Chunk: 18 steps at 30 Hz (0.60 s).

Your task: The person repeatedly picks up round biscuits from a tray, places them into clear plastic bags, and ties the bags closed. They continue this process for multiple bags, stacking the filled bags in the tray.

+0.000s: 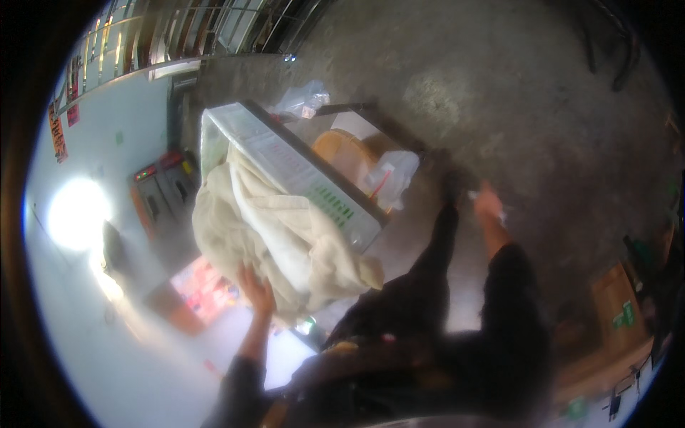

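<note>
My left hand lies with its fingers spread against a beige cloth, which looks like a garment with a white strip across it. The cloth is bunched inside and over the edge of a box with a pale, plastic-like side that bears red and green writing. Out to the right and low over the floor, my right hand is closed around a small whitish thing. Blur hides what that thing is.
Beyond the box, an open container holds a round tan object and a clear plastic bag. Another plastic bag lies past it. A cardboard box stands at right. Metal window bars and a white wall are at left.
</note>
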{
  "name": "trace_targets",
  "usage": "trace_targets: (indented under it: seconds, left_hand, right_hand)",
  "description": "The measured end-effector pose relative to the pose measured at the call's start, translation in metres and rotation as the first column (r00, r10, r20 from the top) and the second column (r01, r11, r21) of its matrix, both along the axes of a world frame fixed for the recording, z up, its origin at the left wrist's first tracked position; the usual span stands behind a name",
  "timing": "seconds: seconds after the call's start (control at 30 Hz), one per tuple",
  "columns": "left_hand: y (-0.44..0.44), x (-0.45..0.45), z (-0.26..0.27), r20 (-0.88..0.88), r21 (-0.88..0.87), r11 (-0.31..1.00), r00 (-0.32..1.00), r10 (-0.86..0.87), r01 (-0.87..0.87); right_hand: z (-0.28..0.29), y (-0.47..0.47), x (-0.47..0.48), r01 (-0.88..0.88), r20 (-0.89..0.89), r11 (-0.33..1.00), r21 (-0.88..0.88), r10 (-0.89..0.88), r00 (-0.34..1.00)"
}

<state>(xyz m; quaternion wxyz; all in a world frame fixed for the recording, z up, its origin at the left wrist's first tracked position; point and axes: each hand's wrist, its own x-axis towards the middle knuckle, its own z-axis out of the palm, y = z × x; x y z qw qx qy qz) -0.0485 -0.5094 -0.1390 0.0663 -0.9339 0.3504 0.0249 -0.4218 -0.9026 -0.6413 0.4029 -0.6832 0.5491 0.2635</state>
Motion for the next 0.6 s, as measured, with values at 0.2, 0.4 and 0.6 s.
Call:
trace_targets:
  seconds: [0.2, 0.4, 0.6]
  left_hand:
    - [0.008, 0.004, -0.005, -0.038, 0.002, 0.999, 0.998, 0.040, -0.040]
    - [0.011, 0.004, -0.010, -0.015, -0.010, 1.000, 1.000, 0.019, -0.019]
    - [0.019, 0.006, -0.013, -0.029, -0.085, 0.996, 0.999, 0.017, -0.020]
  right_hand:
    - [0.014, 0.072, 0.204, 0.134, 0.451, 0.923, 0.362, -0.299, 0.841]
    - [0.036, 0.107, 0.239, 0.087, 0.526, 0.945, 0.315, -0.250, 0.813]
    - [0.012, 0.073, 0.164, -0.280, 0.343, 0.939, -0.200, 0.335, 0.878]
